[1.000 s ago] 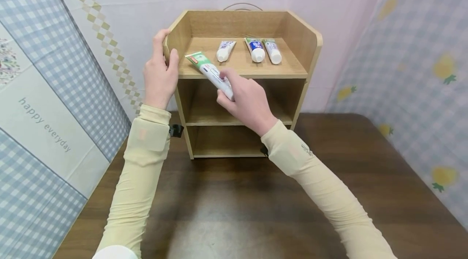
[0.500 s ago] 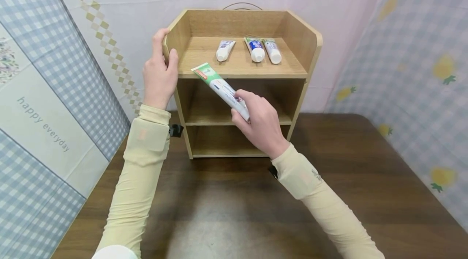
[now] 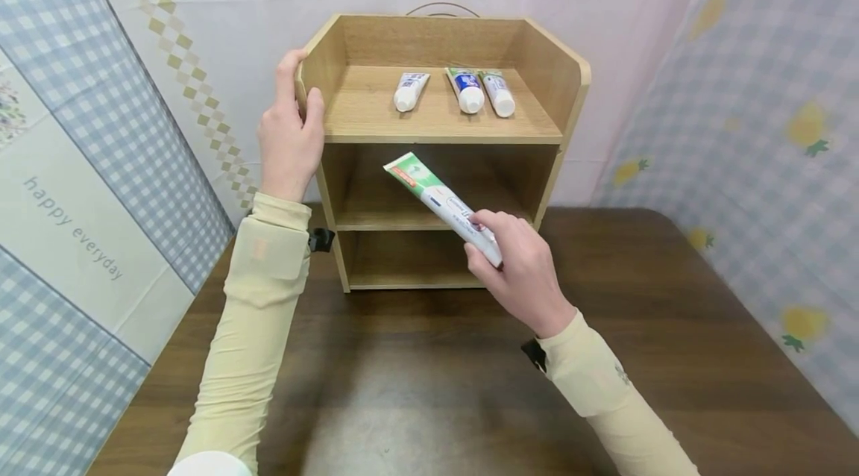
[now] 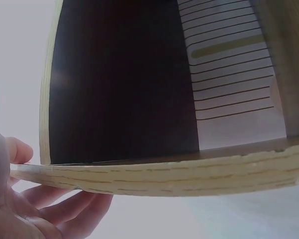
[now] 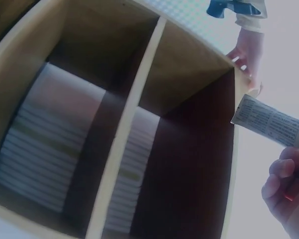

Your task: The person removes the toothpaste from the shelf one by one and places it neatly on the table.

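My right hand [image 3: 526, 268] holds a green and white toothpaste tube [image 3: 448, 206] by its cap end, in front of the shelf's middle level. The tube's flat green end points up and left; its printed back shows in the right wrist view [image 5: 269, 119]. With thumb on one side and fingers on the other, my left hand [image 3: 290, 134] grips the left side panel of the wooden shelf [image 3: 439, 139]. In the left wrist view its fingers [image 4: 82, 211] lie against the panel edge. On the top board lie three more tubes: a white one [image 3: 411, 92], a blue-and-white one [image 3: 466, 90] and another white one [image 3: 497, 93].
The shelf has two lower compartments [image 3: 416, 258] and stands at the back of a dark brown table [image 3: 416, 379]. Patterned cloth hangs behind it, with blue checked cloth [image 3: 60, 36] on the left and pineapple-print cloth [image 3: 731, 140] on the right.
My right hand has drawn the toothpaste tube away from the top board, down, right and towards me. My left hand stays on the side panel. The three other tubes have not moved.
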Tool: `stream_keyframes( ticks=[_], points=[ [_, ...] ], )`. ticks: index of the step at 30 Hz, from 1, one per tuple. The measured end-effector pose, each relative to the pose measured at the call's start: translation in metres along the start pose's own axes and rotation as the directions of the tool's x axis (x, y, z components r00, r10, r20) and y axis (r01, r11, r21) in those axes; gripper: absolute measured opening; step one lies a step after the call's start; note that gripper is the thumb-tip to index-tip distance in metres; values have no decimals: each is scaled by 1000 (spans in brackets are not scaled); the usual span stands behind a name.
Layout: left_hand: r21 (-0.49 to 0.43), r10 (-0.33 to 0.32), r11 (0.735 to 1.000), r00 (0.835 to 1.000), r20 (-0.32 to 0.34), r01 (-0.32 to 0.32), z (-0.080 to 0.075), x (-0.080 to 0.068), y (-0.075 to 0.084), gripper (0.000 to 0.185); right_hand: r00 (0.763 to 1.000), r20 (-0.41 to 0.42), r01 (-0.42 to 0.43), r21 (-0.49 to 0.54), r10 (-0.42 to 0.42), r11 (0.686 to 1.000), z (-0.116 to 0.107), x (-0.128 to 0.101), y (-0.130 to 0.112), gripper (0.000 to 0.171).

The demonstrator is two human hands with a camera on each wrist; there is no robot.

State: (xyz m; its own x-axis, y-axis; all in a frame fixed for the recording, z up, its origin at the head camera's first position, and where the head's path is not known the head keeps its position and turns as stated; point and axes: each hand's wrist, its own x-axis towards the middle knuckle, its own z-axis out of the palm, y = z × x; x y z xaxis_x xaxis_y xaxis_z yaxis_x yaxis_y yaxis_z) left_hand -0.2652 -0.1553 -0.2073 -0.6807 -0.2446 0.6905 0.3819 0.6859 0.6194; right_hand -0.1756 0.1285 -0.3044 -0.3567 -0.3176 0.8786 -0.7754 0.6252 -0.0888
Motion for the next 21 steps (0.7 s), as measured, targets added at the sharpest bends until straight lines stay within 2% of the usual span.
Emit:
stream_keyframes(
  ticks=[14,21],
  points=[
    [-12,-18,1000,1000,-1,18,2,0,-1,43,995,29,-91,-59,93,994,-17,-43,21,30],
    [-8,-9,1000,1000,-11,9,3,0,-1,43,993,15,-114,-79,116,990,-28,-63,26,29]
  ],
)
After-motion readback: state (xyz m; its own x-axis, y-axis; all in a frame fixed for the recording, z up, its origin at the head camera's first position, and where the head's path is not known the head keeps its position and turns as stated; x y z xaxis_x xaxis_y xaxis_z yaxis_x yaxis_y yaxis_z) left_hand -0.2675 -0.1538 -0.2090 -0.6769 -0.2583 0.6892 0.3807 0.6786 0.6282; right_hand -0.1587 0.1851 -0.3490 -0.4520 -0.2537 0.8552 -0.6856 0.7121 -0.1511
